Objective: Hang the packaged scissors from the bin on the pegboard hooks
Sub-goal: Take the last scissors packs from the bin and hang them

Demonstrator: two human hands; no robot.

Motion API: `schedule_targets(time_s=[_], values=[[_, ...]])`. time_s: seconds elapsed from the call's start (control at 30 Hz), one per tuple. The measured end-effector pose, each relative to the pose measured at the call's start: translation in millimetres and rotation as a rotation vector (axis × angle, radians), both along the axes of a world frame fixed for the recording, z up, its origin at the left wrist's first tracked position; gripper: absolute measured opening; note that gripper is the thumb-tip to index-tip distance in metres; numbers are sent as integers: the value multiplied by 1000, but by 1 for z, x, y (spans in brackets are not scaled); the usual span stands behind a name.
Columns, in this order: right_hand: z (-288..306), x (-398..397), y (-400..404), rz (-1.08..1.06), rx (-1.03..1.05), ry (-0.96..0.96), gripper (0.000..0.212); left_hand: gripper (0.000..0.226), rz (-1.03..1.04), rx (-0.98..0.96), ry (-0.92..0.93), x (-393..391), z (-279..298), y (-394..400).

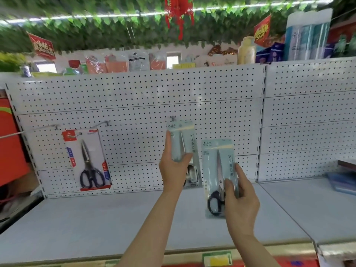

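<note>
Our left hand (174,166) is raised toward the pegboard (134,97), forearm reaching up from the near edge, fingers wrapped around the lower middle of a pale blue scissors pack (183,143). The pack stands upright, its top just under a metal hook (172,118); we cannot tell whether the hook passes through the hanging hole. Its lower half is partly hidden behind the palm, and only a blurred handle shows there.

Our right hand (240,201) sits lower and nearer, thumb on the front and fingers behind a second pale blue pack (219,174), held upright and slightly tilted, clear of the board. Its black handles are partly covered by the thumb.

To the far left, a red-trimmed scissors pack (87,160) hangs from a long hook (102,124), with another bare hook (48,127) further left. The grey shelf (96,224) runs below the board. The bin is not in view. Print on all the packs is too blurred to read; goods above the board are smeared.
</note>
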State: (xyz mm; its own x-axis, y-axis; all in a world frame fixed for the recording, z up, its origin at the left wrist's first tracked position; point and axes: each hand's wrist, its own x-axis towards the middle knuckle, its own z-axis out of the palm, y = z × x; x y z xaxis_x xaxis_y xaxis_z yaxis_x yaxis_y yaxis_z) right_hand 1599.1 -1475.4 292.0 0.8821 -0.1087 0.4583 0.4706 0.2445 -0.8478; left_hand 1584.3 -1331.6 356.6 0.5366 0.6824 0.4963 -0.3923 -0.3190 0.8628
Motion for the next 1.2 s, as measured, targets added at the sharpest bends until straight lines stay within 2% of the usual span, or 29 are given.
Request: schedule_targets(time_s=[0.33, 0.6, 0.87, 1.0, 1.13, 1.2], values=[[4, 4, 12, 38, 16, -33, 45, 96, 72, 124, 34, 14, -11, 12], [6, 9, 18, 39, -6, -58, 45, 97, 125, 104, 60, 28, -26, 24], [7, 15, 38, 101, -15, -51, 47, 87, 221, 179, 165, 45, -30, 34], [12, 19, 52, 123, -16, -51, 47, 64, 192, 163, 198, 34, -32, 38], [25, 23, 71, 157, 6, -65, 47, 62, 261, 395, 245, 25, -41, 54], [30, 25, 82, 159, 4, -76, 47, 58, 305, 411, 192, 18, -40, 61]])
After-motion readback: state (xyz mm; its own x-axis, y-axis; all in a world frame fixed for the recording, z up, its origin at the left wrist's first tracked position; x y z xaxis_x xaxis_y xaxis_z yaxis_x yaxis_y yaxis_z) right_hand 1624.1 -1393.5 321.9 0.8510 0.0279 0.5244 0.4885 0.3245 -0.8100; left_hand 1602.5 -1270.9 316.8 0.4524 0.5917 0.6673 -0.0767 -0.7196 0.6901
